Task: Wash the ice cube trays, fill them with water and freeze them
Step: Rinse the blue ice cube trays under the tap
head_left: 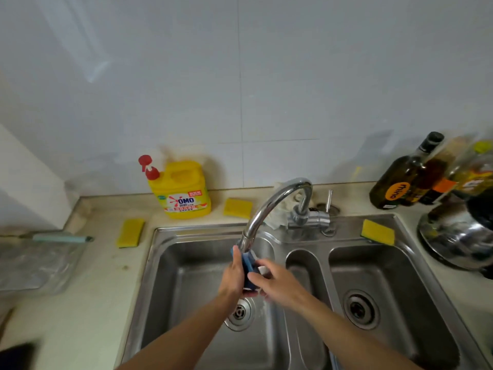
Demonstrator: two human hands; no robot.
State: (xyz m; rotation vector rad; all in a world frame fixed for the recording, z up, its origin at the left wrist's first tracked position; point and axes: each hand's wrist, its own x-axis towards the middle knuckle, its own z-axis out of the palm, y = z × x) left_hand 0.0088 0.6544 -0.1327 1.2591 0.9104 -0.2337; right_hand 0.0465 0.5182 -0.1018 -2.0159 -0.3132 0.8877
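Under the faucet (266, 205), left hand (232, 276) and right hand (277, 283) both clasp the blue ice cube tray (249, 266); slick with water, it could slip into the sink (181, 276).

Ice cube tray (248, 271) blue; detergent bottle (181, 189) at the counter's back edge yellow, red pump, label white with red and blue print; three sponges yellow: one (130, 233) left of the sink, one (238, 208) near the back edge, one (377, 232) on the sink's back rim; sink (346, 225) and tap (277, 201) shiny silver; counter (101, 289) cream, stained; wall tiles (293, 89) pale grey-white; glass bottle (400, 177) at the back right dark olive, orange label; handle (62, 238) at the left edge pale teal.
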